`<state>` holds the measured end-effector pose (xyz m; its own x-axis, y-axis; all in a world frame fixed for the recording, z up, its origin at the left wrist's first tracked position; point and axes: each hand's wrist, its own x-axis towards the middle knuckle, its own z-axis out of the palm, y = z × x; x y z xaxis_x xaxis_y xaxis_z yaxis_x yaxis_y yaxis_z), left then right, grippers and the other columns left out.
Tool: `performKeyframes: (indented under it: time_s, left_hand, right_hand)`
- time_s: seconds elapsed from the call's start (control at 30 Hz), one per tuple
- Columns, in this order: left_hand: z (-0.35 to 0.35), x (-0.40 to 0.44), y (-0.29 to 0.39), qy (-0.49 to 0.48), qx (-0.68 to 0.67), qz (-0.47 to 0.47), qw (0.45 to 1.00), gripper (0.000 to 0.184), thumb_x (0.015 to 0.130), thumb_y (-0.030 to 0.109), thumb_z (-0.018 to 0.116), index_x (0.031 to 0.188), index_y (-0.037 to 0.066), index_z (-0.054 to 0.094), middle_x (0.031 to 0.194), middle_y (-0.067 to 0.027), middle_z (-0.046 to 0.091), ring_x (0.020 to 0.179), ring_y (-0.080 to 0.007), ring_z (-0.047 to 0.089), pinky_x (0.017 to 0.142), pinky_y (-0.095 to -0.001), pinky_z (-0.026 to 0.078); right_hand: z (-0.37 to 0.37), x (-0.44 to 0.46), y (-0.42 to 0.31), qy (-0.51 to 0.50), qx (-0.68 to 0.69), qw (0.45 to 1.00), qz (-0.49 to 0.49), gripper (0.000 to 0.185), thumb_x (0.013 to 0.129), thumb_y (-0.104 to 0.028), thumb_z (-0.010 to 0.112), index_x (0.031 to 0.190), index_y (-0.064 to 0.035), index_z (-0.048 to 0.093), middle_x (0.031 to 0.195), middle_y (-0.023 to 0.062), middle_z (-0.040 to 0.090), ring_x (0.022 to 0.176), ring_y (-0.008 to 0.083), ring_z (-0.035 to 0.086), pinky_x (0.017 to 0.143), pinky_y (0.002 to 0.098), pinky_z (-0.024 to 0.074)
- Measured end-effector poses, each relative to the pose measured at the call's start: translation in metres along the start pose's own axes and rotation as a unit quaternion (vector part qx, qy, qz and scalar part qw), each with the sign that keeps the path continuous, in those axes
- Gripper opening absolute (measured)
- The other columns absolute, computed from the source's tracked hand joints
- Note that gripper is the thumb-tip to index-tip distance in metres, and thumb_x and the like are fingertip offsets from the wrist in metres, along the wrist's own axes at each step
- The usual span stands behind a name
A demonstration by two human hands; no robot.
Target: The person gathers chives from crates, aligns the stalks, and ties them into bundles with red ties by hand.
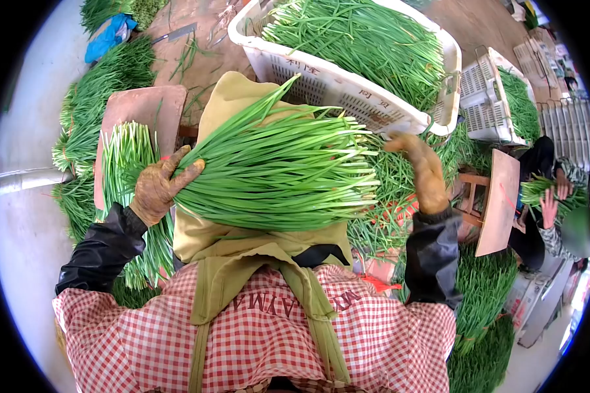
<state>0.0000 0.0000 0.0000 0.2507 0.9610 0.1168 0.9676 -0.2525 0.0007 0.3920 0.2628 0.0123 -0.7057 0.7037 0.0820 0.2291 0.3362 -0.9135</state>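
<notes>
My left hand (162, 187), in a stained brown glove, is closed round the leafy end of a large bunch of garlic chives (278, 170). The bunch lies across an olive apron (226, 98) over my lap, its pale stem ends towards the right. Just beyond those ends, my right hand (423, 173), gloved too, is raised with its fingers loosely bent and slightly blurred. Nothing shows in it. Loose chive leaves (390, 216) lie beneath the stem ends. Left of my left hand, another chive bunch (128, 150) rests on a reddish board (167, 98).
A white plastic crate (347, 88) full of chives stands in front, with another crate (482, 98) to its right. Chive bundles (105, 85) line the left side; more bundles (482, 295) lie at lower right. A wooden stool (498, 203) and a person (557, 209) handling chives are at right.
</notes>
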Motion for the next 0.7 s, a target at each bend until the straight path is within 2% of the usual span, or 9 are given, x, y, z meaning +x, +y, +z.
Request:
performKeyframes:
  time_s: [0.1, 0.27, 0.33, 0.4, 0.43, 0.5, 0.57, 0.63, 0.7]
  left_hand:
    - [-0.004, -0.003, 0.013, -0.014, 0.001, -0.024, 1.000, 0.071, 0.070, 0.003, 0.063, 0.133, 0.033, 0.051, 0.133, -0.0133, 0.052, 0.086, -0.0304, 0.065, 0.069, -0.0370, 0.056]
    - [-0.015, -0.007, 0.016, -0.030, 0.012, -0.073, 0.997, 0.072, 0.069, -0.001, 0.060, 0.133, 0.033, 0.052, 0.131, -0.0127, 0.054, 0.077, -0.0300, 0.065, 0.067, -0.0373, 0.055]
    - [-0.014, -0.010, 0.016, -0.041, 0.004, -0.092, 0.995, 0.073, 0.069, -0.001, 0.059, 0.133, 0.032, 0.052, 0.131, -0.0127, 0.054, 0.076, -0.0303, 0.064, 0.067, -0.0375, 0.055]
    - [-0.011, -0.015, 0.012, -0.040, -0.001, -0.085, 0.996, 0.072, 0.070, 0.000, 0.059, 0.134, 0.032, 0.051, 0.131, -0.0125, 0.054, 0.076, -0.0297, 0.064, 0.066, -0.0376, 0.055]
    - [-0.010, -0.015, 0.010, -0.038, -0.001, -0.086, 0.996, 0.072, 0.070, 0.000, 0.059, 0.134, 0.032, 0.051, 0.131, -0.0125, 0.054, 0.076, -0.0297, 0.064, 0.066, -0.0376, 0.055]
    - [-0.006, -0.015, 0.007, -0.040, 0.000, -0.071, 0.997, 0.071, 0.071, 0.001, 0.060, 0.134, 0.031, 0.051, 0.130, -0.0137, 0.054, 0.079, -0.0297, 0.065, 0.068, -0.0378, 0.055]
    - [-0.002, -0.011, 0.006, -0.019, -0.012, -0.057, 0.998, 0.069, 0.071, 0.003, 0.060, 0.134, 0.030, 0.051, 0.130, -0.0145, 0.054, 0.081, -0.0295, 0.065, 0.069, -0.0378, 0.055]
    - [-0.002, -0.007, 0.004, 0.000, -0.021, -0.045, 0.999, 0.068, 0.072, 0.004, 0.060, 0.134, 0.029, 0.051, 0.130, -0.0154, 0.054, 0.082, -0.0293, 0.065, 0.071, -0.0379, 0.055]
    - [-0.008, -0.006, 0.007, -0.029, -0.011, -0.045, 0.998, 0.066, 0.073, 0.006, 0.061, 0.135, 0.027, 0.050, 0.130, -0.0169, 0.054, 0.085, -0.0290, 0.065, 0.075, -0.0379, 0.054]
  right_hand:
    - [0.028, 0.032, -0.036, -0.174, -0.105, 0.961, 0.188, 0.042, 0.092, -0.035, 0.055, 0.096, 0.0047, 0.068, 0.096, 0.0198, 0.066, 0.089, 0.0271, 0.064, 0.081, 0.0378, 0.0470]
    - [0.058, 0.034, 0.045, -0.003, 0.003, 0.992, 0.125, 0.036, 0.087, -0.033, 0.059, 0.092, 0.0013, 0.069, 0.088, 0.0207, 0.065, 0.084, 0.0345, 0.062, 0.076, 0.0415, 0.0471]
    - [0.040, 0.024, 0.083, 0.083, -0.366, 0.917, 0.133, 0.028, 0.091, -0.024, 0.051, 0.094, 0.0001, 0.065, 0.089, 0.0221, 0.063, 0.088, 0.0382, 0.058, 0.079, 0.0445, 0.0461]
    - [0.000, 0.006, 0.116, 0.052, -0.422, 0.869, 0.254, 0.034, 0.090, -0.032, 0.050, 0.098, -0.0033, 0.067, 0.095, 0.0244, 0.064, 0.092, 0.0419, 0.061, 0.080, 0.0489, 0.0466]
    - [-0.027, 0.003, 0.146, -0.096, -0.533, 0.767, 0.346, 0.038, 0.089, -0.035, 0.051, 0.106, -0.0035, 0.065, 0.099, 0.0235, 0.066, 0.093, 0.0432, 0.062, 0.082, 0.0492, 0.0478]
    - [-0.031, 0.012, 0.107, -0.011, -0.495, 0.817, 0.296, 0.033, 0.090, -0.029, 0.052, 0.105, -0.0036, 0.066, 0.101, 0.0200, 0.066, 0.093, 0.0371, 0.064, 0.084, 0.0438, 0.0489]
    - [-0.023, 0.031, 0.075, 0.077, -0.260, 0.957, 0.108, 0.033, 0.091, -0.031, 0.055, 0.106, -0.0033, 0.066, 0.100, 0.0180, 0.067, 0.094, 0.0341, 0.064, 0.087, 0.0385, 0.0476]
    - [0.004, 0.058, 0.047, 0.041, -0.005, 0.995, 0.093, 0.030, 0.092, -0.030, 0.057, 0.097, -0.0037, 0.068, 0.101, 0.0168, 0.067, 0.097, 0.0316, 0.062, 0.089, 0.0350, 0.0457]
    - [0.027, 0.077, 0.031, -0.050, 0.022, 0.995, 0.080, 0.026, 0.091, -0.028, 0.058, 0.093, -0.0040, 0.068, 0.099, 0.0158, 0.067, 0.095, 0.0314, 0.062, 0.086, 0.0362, 0.0463]
